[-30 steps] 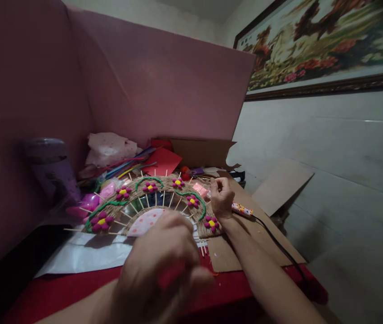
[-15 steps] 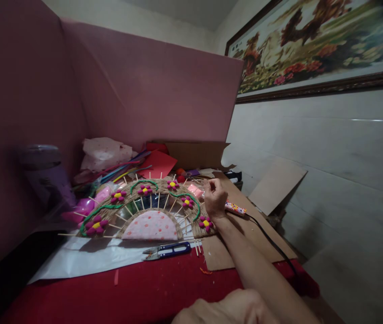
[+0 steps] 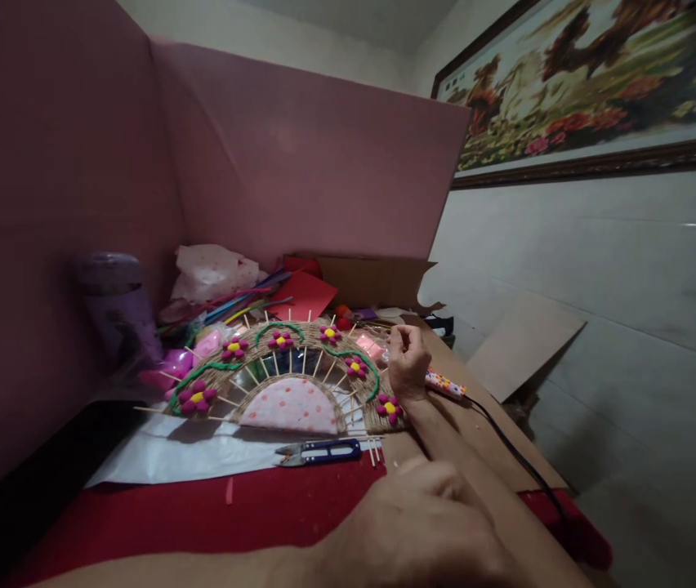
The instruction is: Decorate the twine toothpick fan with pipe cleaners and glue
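A half-round fan craft (image 3: pixel 287 367) of jute twine and wooden sticks, with pink clay flowers and green stems, lies on white paper (image 3: pixel 170 453). My right hand (image 3: pixel 408 363) rests at the fan's right edge, fingers pinched together; what they hold is too small to make out. My left hand (image 3: pixel 421 527) is close to the camera at the bottom, seen from the back with its fingers curled under, lying over my right forearm. Blue-handled thread snips (image 3: pixel 322 451) lie just in front of the fan.
A dotted glue gun (image 3: pixel 444 384) with a black cord lies on cardboard (image 3: pixel 476 433) right of my right hand. Behind the fan are pipe cleaners, red paper (image 3: pixel 305 294) and a purple bottle (image 3: pixel 118 302). Pink boards (image 3: pixel 299 155) wall the back and left. The red tablecloth (image 3: pixel 201 514) ends at right.
My left hand dropped from in front of the fan to the bottom of the view, then came up over my right forearm. The snips, hidden before, now show. My right hand stayed put.
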Tool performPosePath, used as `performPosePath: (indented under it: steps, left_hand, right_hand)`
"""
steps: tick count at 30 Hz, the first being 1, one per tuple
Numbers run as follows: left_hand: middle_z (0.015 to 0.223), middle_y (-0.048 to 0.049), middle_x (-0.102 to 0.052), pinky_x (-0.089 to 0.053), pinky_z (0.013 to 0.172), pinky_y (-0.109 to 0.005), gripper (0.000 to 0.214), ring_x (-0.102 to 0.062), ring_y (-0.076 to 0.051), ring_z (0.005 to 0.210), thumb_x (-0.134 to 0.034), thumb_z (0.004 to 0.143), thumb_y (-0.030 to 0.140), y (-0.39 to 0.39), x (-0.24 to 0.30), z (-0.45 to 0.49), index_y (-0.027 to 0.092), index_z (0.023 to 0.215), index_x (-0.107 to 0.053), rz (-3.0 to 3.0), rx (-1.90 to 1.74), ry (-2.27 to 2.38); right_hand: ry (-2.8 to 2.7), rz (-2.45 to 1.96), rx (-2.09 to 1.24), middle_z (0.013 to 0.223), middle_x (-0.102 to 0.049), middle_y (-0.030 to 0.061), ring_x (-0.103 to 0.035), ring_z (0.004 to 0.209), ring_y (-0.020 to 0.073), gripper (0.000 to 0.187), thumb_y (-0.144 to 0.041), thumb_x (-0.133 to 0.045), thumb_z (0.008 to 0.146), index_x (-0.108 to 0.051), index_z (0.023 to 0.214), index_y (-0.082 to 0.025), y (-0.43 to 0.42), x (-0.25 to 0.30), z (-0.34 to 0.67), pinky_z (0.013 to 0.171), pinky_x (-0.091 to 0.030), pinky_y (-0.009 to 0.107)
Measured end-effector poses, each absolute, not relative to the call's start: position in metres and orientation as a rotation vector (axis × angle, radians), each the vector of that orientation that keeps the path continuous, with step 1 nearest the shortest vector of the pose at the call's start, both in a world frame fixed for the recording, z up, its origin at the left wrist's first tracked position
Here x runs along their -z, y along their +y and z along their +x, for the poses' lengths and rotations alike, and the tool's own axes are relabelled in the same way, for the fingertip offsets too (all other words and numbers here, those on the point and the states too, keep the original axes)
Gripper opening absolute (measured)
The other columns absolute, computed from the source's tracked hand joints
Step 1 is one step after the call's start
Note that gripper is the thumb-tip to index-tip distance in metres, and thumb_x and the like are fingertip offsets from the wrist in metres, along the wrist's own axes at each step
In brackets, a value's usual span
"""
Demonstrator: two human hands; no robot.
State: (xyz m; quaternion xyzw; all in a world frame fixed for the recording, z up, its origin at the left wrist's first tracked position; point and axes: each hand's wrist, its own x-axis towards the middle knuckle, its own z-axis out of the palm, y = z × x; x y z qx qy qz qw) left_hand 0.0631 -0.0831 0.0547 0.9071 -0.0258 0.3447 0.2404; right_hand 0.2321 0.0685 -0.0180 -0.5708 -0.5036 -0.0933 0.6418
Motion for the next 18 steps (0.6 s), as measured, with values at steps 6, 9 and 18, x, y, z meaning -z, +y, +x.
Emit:
performPosePath:
  steps: [6, 9, 18]
  left_hand:
    - [0.055, 0.0007, -0.055, -0.037, 0.072, -0.033, 0.011, -0.049, -0.016, 0.067, -0.041, 0.067, 0.015, -0.058, -0.053, 0.06, 0.021, 0.058, -0.041, 2.611, -1.039, -0.04]
    - [0.057, -0.0009, -0.054, -0.035, 0.069, -0.035, 0.005, -0.046, -0.015, 0.063, -0.038, 0.064, 0.016, -0.043, -0.03, 0.061, 0.019, 0.063, -0.042, 2.617, -1.148, 0.066]
    - [0.058, -0.0026, -0.053, -0.028, 0.063, -0.034, 0.013, -0.042, -0.016, 0.064, -0.04, 0.074, 0.012, -0.031, 0.019, 0.056, 0.016, 0.083, -0.049, 2.801, -1.348, 0.216]
  right_hand:
    - [-1.135, -1.261, 0.168, 0.073, -0.066, 0.0059, -0.061, 0.068, 0.018, 0.029, -0.034, -0.043, 0.085, -0.061, 0.095, -0.014, 0.074, 0.021, 0.236, 0.066, -0.046, 0.029]
    - [-1.091, -1.276, 0.161, 0.068, -0.065, 0.0062, -0.06, 0.063, 0.0183, 0.03, -0.039, -0.046, 0.084, -0.062, 0.087, -0.013, 0.077, 0.021, 0.239, 0.063, -0.045, 0.029]
    - [-1.053, -1.321, 0.152, 0.07, -0.062, 0.0055, -0.056, 0.06, 0.0172, 0.022, -0.037, -0.051, 0.079, -0.056, 0.079, -0.016, 0.079, 0.024, 0.241, 0.059, -0.043, 0.029]
